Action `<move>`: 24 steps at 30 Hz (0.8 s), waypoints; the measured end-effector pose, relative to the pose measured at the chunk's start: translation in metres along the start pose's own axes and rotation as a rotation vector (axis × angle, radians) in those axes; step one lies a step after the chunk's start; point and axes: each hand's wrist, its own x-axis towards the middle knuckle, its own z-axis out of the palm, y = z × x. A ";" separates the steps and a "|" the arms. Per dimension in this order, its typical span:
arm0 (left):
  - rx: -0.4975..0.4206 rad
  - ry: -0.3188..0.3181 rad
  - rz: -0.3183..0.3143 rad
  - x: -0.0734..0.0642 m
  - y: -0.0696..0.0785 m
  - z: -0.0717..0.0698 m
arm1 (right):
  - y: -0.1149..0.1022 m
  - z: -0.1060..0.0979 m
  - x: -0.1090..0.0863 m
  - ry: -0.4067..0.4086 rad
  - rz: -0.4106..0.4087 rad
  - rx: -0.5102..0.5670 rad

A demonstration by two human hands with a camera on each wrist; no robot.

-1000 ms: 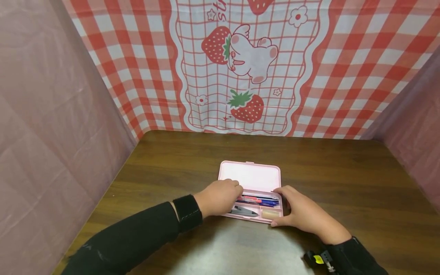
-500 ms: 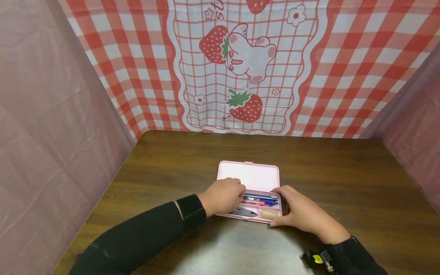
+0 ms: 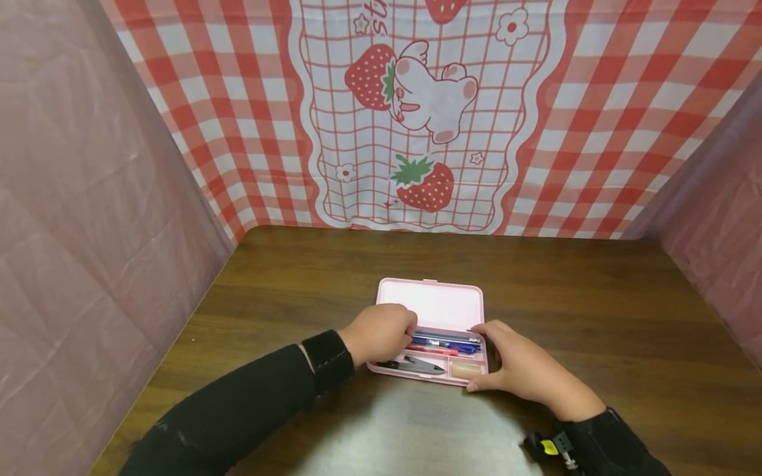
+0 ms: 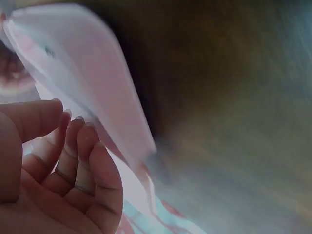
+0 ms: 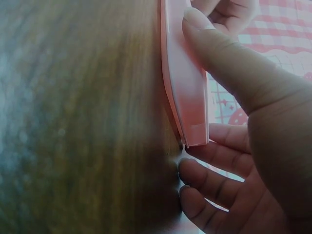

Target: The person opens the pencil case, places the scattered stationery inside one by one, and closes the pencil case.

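A pink pencil case (image 3: 449, 305) lies unfolded on the wooden table, its lid tipped back. Its long rear compartment holds several pens, among them a blue pen (image 3: 467, 347) and a red pen (image 3: 437, 350). In front lie a grey pointed tool (image 3: 424, 365) and, in its own compartment, a beige block (image 3: 466, 370). My left hand (image 3: 381, 332) is over the left end of the case, hiding the pens' left ends. Its fingers curl loosely, nothing visible between them in the left wrist view. My right hand (image 3: 524, 370) grips the case's right end, thumb (image 5: 214, 41) on the front wall.
The brown wooden table (image 3: 286, 277) surrounds the case. Behind it hangs a red-and-white checked cloth (image 3: 268, 119) with strawberries, and pale pink curtains (image 3: 89, 231) flank the sides. A black strap with a small device (image 3: 550, 446) sits on the right wrist.
The red pen has shifted toward the front of the long compartment. My left hand moved right, then back left, uncovering more of the pens and the grey tool. My right hand stays put.
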 end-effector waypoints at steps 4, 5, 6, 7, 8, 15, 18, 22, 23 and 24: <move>0.002 0.070 -0.068 0.003 -0.012 -0.009 | 0.000 -0.001 0.000 0.006 -0.006 -0.002; -0.001 0.089 -0.090 0.005 -0.015 -0.012 | 0.000 -0.001 0.000 0.007 -0.009 -0.002; 0.000 0.111 -0.111 0.006 -0.019 -0.014 | 0.000 -0.001 0.000 0.009 -0.008 -0.003; -0.001 0.131 -0.135 0.007 -0.024 -0.016 | 0.000 -0.001 0.000 0.010 -0.011 -0.003; -0.006 0.152 -0.157 0.008 -0.028 -0.018 | 0.001 -0.001 0.000 0.011 -0.011 -0.004; -0.109 0.288 -0.286 0.016 -0.058 -0.023 | 0.003 0.000 -0.001 0.011 -0.013 -0.001; -0.196 0.300 -0.361 0.020 -0.069 -0.023 | 0.003 0.000 -0.002 0.014 -0.011 0.001; -0.291 0.285 -0.433 0.025 -0.077 -0.019 | 0.004 0.000 -0.002 0.014 -0.005 -0.008; -0.304 0.280 -0.441 0.026 -0.078 -0.018 | 0.004 0.000 -0.002 0.012 -0.003 -0.013; -0.317 0.275 -0.447 0.026 -0.079 -0.017 | 0.004 -0.001 -0.002 0.011 -0.005 -0.020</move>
